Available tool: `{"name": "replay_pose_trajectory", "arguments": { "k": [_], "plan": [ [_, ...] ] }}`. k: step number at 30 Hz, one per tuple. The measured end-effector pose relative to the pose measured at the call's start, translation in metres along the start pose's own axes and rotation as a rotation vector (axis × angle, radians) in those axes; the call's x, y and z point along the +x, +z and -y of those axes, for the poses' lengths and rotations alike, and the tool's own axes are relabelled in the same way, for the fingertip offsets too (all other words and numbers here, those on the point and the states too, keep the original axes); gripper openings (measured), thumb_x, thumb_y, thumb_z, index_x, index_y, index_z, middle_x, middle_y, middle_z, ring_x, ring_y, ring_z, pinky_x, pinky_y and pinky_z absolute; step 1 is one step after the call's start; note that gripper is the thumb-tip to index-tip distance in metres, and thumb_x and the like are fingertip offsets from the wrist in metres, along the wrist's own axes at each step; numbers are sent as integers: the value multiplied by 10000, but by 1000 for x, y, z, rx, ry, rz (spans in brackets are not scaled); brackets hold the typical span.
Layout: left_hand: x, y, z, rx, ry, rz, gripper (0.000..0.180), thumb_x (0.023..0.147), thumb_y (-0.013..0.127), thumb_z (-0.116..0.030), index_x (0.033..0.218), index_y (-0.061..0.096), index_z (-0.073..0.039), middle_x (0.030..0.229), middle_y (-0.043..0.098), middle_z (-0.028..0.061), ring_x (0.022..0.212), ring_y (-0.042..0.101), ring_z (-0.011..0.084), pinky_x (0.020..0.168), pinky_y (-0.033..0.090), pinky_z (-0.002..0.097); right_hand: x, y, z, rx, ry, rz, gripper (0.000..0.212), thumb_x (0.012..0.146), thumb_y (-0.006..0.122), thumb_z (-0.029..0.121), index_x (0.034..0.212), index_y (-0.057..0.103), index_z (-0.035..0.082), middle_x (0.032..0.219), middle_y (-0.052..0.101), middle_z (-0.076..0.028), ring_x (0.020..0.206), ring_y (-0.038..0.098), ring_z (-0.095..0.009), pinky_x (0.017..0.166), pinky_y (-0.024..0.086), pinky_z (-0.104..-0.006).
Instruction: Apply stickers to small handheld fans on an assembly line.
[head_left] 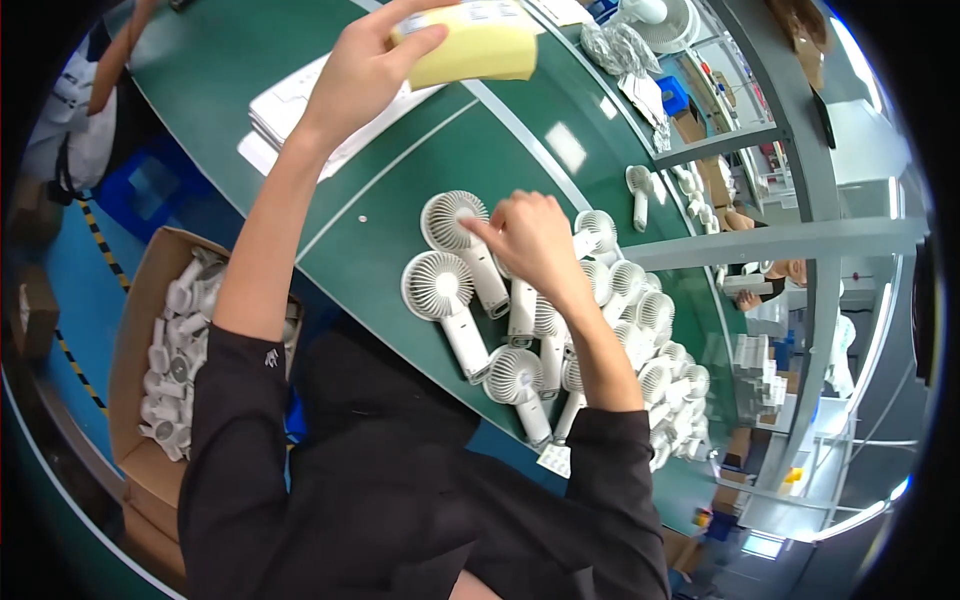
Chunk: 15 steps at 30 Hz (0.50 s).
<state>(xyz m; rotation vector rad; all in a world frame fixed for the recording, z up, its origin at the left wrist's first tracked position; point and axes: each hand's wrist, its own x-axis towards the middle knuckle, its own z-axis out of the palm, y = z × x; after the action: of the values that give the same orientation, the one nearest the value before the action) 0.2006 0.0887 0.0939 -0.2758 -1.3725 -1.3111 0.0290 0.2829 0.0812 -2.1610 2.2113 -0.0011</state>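
Up at the far edge of the view, my left hand (375, 72) grips a yellow sheet (475, 45) with white printed patches, thumb on its face. The sheet bends a little and hangs above the green table. My right hand (532, 240) is over the group of white handheld fans, fingers curled and thumb reaching left to the round grille of one fan (456, 218). Whatever its fingers may pinch is hidden. A second fan (440, 287) lies just nearer, grille up, its handle pointing toward me. Another fan (514, 376) lies by the table edge.
Many more fans (655, 310) are heaped to the right. White papers (290, 100) lie under my left forearm. A cardboard box (140, 350) full of white fan parts stands at the left, beside a blue bin (150, 190). A grey metal frame (740, 240) crosses the right side.
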Motion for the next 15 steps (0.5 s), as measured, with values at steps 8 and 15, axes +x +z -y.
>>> {"name": "replay_pose_trajectory", "arguments": {
  "k": [8,15],
  "plan": [
    [51,62,78,272,-333,-44,348,971,558,-53,1312,579,12,1172,660,91,1023,626,133,903,505,259,-21,46,-21,192,4,-61,447,785,773,403,794,647,-26,848,559,-161,867,512,-328,809,396,-428],
    [68,37,105,199,-425,-159,390,1000,563,-102,1387,574,-56,1246,666,111,1061,660,145,946,505,272,21,39,-52,1066,399,-180,496,887,755,431,1023,615,-24,832,682,-87,742,636,-139,673,505,-298]
  ]
}}
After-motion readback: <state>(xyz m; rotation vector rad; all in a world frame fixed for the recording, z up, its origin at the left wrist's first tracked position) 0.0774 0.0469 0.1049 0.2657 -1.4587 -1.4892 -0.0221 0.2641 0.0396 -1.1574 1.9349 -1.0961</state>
